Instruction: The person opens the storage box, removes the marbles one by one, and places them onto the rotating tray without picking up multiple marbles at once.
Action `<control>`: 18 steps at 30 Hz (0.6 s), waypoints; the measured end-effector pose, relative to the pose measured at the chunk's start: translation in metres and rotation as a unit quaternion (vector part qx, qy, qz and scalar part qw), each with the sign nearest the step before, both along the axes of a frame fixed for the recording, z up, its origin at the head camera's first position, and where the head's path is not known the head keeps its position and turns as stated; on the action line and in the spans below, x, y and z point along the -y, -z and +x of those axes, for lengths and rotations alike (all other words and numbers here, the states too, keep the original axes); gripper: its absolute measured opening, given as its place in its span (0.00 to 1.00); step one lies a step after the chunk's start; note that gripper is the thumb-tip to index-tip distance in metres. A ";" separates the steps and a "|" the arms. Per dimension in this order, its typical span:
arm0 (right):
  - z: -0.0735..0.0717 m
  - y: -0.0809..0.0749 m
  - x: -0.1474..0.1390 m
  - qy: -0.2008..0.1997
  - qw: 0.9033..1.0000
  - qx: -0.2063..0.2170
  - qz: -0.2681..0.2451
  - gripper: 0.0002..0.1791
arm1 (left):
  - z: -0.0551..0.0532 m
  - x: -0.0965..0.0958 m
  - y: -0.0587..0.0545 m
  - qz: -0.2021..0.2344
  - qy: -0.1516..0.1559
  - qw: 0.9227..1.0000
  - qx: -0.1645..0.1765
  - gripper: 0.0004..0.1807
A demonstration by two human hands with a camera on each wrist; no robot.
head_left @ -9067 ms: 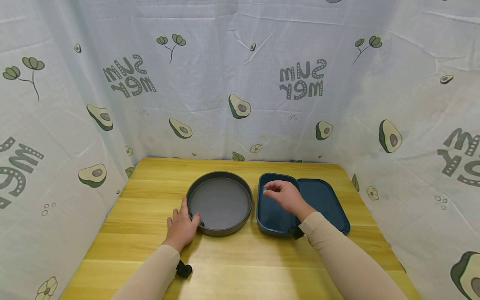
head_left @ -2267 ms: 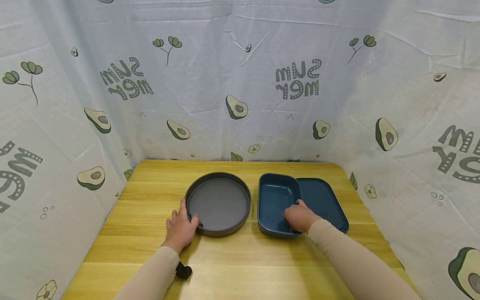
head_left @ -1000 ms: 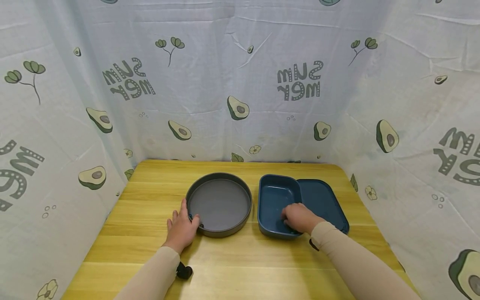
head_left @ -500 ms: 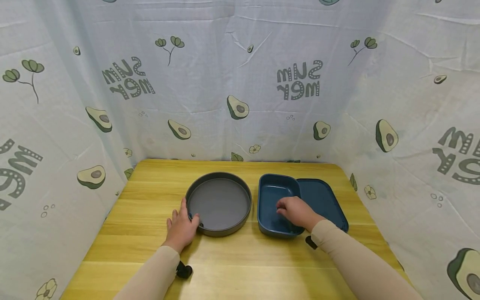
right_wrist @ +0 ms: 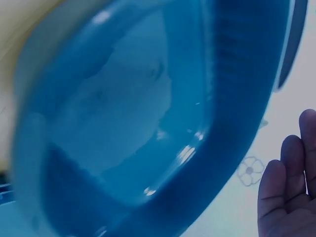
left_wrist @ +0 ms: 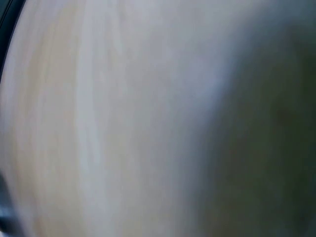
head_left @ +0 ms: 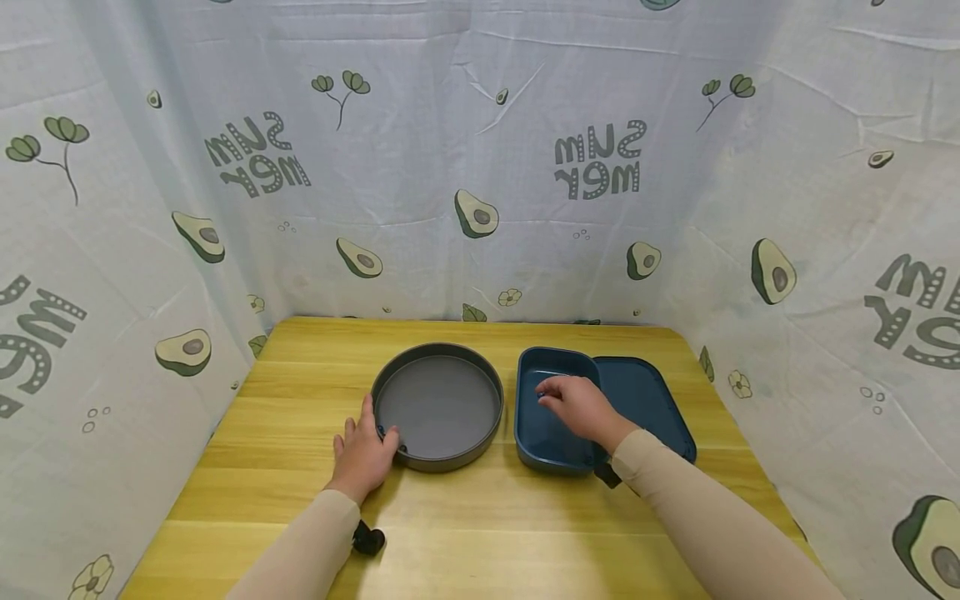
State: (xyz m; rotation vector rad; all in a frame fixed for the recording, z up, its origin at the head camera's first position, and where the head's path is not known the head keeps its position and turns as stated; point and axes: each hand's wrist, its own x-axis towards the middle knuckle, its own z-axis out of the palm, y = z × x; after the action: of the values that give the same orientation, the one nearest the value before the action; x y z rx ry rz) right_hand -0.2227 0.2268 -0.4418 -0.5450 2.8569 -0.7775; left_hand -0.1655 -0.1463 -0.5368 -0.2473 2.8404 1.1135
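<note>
A round grey pan (head_left: 438, 408) stands on the table, its inside bare. My left hand (head_left: 363, 454) rests at its near-left rim with fingers spread, the thumb reaching over the edge between two small dark spots. Right of the pan is a deep, dark blue rectangular box (head_left: 551, 437). Above it, my right hand (head_left: 581, 407) pinches a small dark thing (head_left: 540, 394) between thumb and fingertips; I cannot tell its kind. In the right wrist view, the box (right_wrist: 123, 108) fills most of the picture and several fingers (right_wrist: 295, 173) show at the right edge.
A flat blue lid (head_left: 647, 404) lies against the box's right side. The wooden table (head_left: 450, 533) ends at a printed curtain (head_left: 420, 150) behind and at both sides. A black wrist device (head_left: 367, 540) hangs below the left sleeve. The left wrist view is mostly blurred wood.
My right hand has come up from low inside the box and moved to the left and away from me, the small thing at its fingertips. My left hand and the pan have stayed put.
</note>
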 end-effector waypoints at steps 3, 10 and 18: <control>-0.001 -0.003 0.005 -0.005 1.000 -0.003 -0.011 0.15 | 0.000 0.000 0.002 0.000 -0.002 1.000 -0.003 0.47; -0.003 -0.013 0.018 0.006 0.999 0.008 -0.042 0.16 | -0.001 0.001 0.002 -0.002 0.004 1.000 0.003 0.47; -0.004 -0.023 0.036 0.013 0.996 0.004 -0.084 0.14 | 0.000 0.001 0.000 -0.003 0.005 1.000 0.002 0.47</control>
State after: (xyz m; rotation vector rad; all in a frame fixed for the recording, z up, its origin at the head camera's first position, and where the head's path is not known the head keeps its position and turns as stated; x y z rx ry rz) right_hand -0.2271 0.1909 -0.4186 -0.5231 2.8134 -1.0292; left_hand -0.1651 -0.1475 -0.5368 -0.2368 2.8381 1.1024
